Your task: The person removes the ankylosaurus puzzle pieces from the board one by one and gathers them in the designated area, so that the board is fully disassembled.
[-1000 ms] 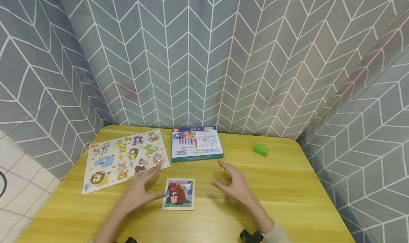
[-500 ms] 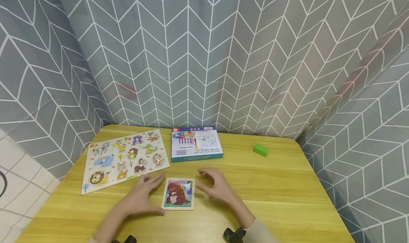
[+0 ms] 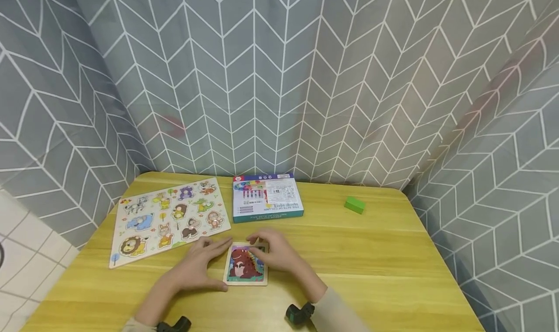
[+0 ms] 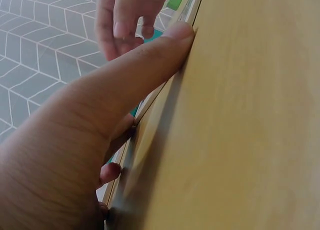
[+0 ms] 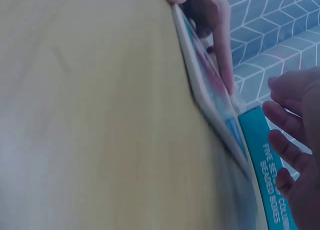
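A small square dinosaur puzzle in a pale wooden frame lies on the table in front of the person. My left hand holds it at its left side, thumb at the near corner and fingers at the far corner. In the left wrist view that thumb presses against the frame's edge. Over the puzzle's upper right part hovers my right hand, its fingers loosely bent and thumb apart. The right wrist view has this right hand above and clear of the puzzle, holding nothing.
An animal peg puzzle board lies at the left, close to the left fingers. Behind the dinosaur puzzle is a flat bead-set box. A green block sits at the back right. Patterned curtains enclose the table's far side and flanks.
My right hand has moved left and in over the puzzle. The left hand has come in to the puzzle's left edge, and the puzzle has shifted very slightly to the right.
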`<state>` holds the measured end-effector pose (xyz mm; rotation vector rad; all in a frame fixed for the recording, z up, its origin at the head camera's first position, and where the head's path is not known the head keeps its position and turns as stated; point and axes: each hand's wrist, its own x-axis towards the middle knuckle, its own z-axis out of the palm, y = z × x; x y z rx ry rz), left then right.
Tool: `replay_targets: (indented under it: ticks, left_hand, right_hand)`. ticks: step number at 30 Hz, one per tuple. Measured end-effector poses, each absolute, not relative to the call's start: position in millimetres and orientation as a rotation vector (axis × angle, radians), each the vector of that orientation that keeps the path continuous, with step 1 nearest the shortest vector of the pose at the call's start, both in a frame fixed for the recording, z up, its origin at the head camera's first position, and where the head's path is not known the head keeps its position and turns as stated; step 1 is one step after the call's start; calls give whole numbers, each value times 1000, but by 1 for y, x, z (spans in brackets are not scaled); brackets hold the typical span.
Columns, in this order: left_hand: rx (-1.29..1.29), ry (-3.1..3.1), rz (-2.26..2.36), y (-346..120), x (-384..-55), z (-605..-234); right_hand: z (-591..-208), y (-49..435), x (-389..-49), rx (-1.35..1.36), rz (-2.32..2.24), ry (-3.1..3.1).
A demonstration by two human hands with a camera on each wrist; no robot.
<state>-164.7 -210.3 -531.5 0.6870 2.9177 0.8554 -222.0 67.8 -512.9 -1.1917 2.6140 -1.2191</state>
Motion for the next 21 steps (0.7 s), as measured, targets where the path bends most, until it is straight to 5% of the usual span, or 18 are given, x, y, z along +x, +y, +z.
replay_targets:
  ticks: [11, 21]
  left_hand:
    - [746, 2951, 849, -211, -166, -540]
    - [746, 2915, 911, -213, -164, -537]
  right_hand:
    - [-521, 47, -222, -1002, -1258, 2545]
    - [-529, 34, -224, -1143, -979, 2689]
